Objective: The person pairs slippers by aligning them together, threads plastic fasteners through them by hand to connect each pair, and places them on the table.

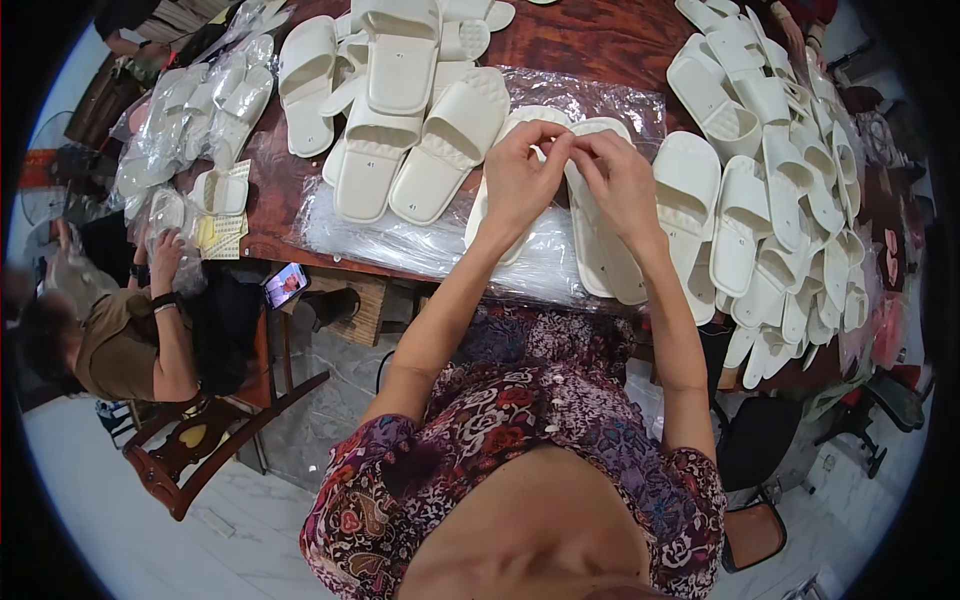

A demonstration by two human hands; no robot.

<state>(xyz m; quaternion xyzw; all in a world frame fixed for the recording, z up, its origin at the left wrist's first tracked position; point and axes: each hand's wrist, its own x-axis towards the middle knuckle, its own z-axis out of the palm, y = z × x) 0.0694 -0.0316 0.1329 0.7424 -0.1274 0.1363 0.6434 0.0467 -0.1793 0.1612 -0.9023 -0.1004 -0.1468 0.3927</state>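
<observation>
My left hand (522, 178) and my right hand (614, 182) meet at the fingertips over two cream slide sandals at the table's near edge. Both are closed in a pinch; whatever sits between the fingers is too small to make out. Under my left wrist lies one slide (532, 240), partly covered by the hand. The other slide (600, 255) lies beneath my right hand. These slides rest on a stack of clear plastic bags (450, 250). Just left of my hands is another slide (455, 140), and to the right stands one more (685, 185).
A big pile of slides (780, 180) covers the table's right side. More slides (400, 50) lie at the left, beside bagged pairs (190, 110). A seated person (140, 340) handles a bagged slide at far left, near a phone (286, 285). A wooden chair (215, 440) stands below.
</observation>
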